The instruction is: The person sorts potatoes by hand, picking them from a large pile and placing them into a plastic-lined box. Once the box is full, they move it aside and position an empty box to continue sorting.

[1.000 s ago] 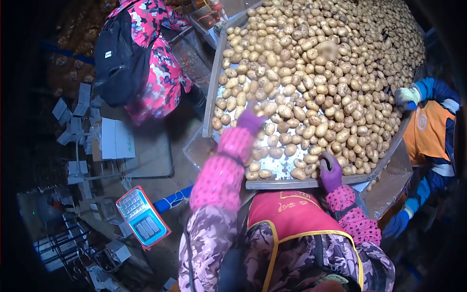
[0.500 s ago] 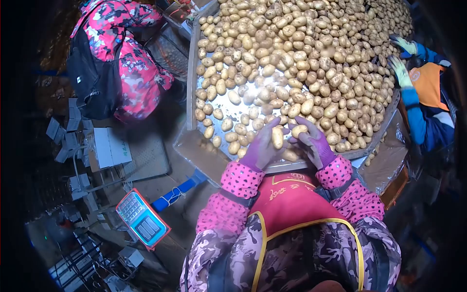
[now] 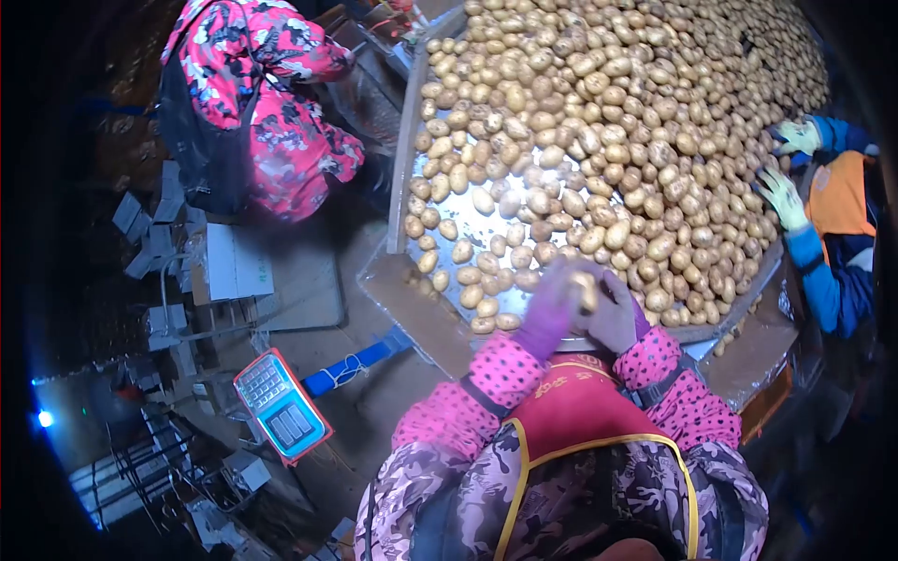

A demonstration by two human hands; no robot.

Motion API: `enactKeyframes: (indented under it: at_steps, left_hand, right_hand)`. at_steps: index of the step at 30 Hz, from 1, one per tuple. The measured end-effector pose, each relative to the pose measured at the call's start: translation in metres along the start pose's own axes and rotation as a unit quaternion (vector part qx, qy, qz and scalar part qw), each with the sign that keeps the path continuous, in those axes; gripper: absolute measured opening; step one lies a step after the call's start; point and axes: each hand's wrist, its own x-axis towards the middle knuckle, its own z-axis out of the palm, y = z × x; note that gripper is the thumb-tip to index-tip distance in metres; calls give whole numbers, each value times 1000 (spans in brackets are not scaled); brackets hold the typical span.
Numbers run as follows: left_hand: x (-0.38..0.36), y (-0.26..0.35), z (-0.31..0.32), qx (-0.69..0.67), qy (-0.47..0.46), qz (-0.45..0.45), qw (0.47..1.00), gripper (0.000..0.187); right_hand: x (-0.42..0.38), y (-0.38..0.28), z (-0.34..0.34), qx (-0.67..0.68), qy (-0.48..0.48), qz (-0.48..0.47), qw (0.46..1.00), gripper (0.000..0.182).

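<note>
My left hand [image 3: 550, 301] and my right hand [image 3: 613, 312], both in purple gloves, are close together at the near edge of the metal table. One yellowish potato [image 3: 586, 292] shows between them, blurred by motion. The fingers of both hands are curled around it. Any second potato inside my hands is hidden from view. Just beyond my left hand, several loose potatoes [image 3: 488, 264] lie scattered on the bare metal surface [image 3: 472, 217]. A large heap of potatoes [image 3: 645, 122] covers the middle and far side.
A raised metal rim [image 3: 400, 201] borders the table. On the right, a co-worker's gloved hands [image 3: 784, 192] touch the heap. Another person in a pink patterned jacket [image 3: 304, 150] stands at the left. A weighing scale display [image 3: 283, 408] and a white carton [image 3: 238, 262] are at lower left.
My hands have come together, and the two potatoes seen apart before now show as one between them. The camera view has shifted slightly. The co-worker's hands at the right remain at the heap.
</note>
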Motion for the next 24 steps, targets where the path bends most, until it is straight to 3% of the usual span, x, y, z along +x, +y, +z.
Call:
enactKeyframes:
  at_steps: [1,2,3,4,5,6,7,8,9,10,11,12,14,15,18,19,20,22,23,24]
  left_hand:
    - [3,0,2,149,-6,85,985,50]
    - [7,0,1,295,-12,165,941,49]
    - [18,0,-5,290,34,157,943,48]
    - [35,-44,-14,198,106,90,970,48]
    - [52,14,-36,112,140,-44,983,49]
    - [75,-23,-56,82,210,25,974,51]
    - [96,-44,-88,428,199,105,875,54]
    - [122,-48,-109,400,203,89,889,57]
    - [144,-67,-126,498,204,69,840,59]
    - [159,-50,-133,515,187,38,836,52]
    - [176,-22,-135,521,84,-111,842,44]
    - [188,-45,-138,604,34,-113,788,40]
    - [210,-51,-139,565,4,-224,794,42]
    - [211,-47,-133,580,7,-231,781,42]
    - [195,-52,-135,606,18,-198,770,41]
    - [189,-48,-136,595,-6,-199,778,41]
    - [181,-46,-135,584,-30,-202,786,41]
    - [163,-39,-132,571,-54,-205,793,41]
    - [156,-33,-129,511,-9,-183,840,43]
    - [148,-29,-127,446,37,-160,880,46]
  right_hand:
    - [-1,11,-17,-251,-3,-101,963,55]
    - [-1,15,-24,-482,-7,-199,853,55]
    - [-13,-9,7,-491,-42,-150,857,61]
    - [-18,-19,12,-491,-44,-152,857,61]
    - [-23,-26,10,-403,-61,-99,908,62]
    - [-26,-32,5,-310,-77,-44,947,63]
    - [-20,-33,-8,45,-52,81,994,63]
    - [-20,-34,-11,47,-47,78,995,63]
    - [-22,-37,-12,146,-88,108,979,58]
    - [-24,-41,-15,242,-128,133,952,53]
    - [-22,-37,-17,211,-150,115,959,51]
    - [-23,-26,-36,80,-66,115,988,65]
    - [-20,-22,-24,101,13,207,973,59]
    - [-23,-24,-20,50,-41,168,984,58]
    - [-26,-36,-15,106,-52,194,974,57]
    - [-35,-42,-4,-154,-93,74,981,56]
    - [-38,-49,7,-153,-92,71,981,56]
    - [-38,-60,27,-77,-34,162,983,57]
    - [-36,-58,21,-85,-138,117,980,60]
    - [-40,-58,16,-87,-139,117,980,60]
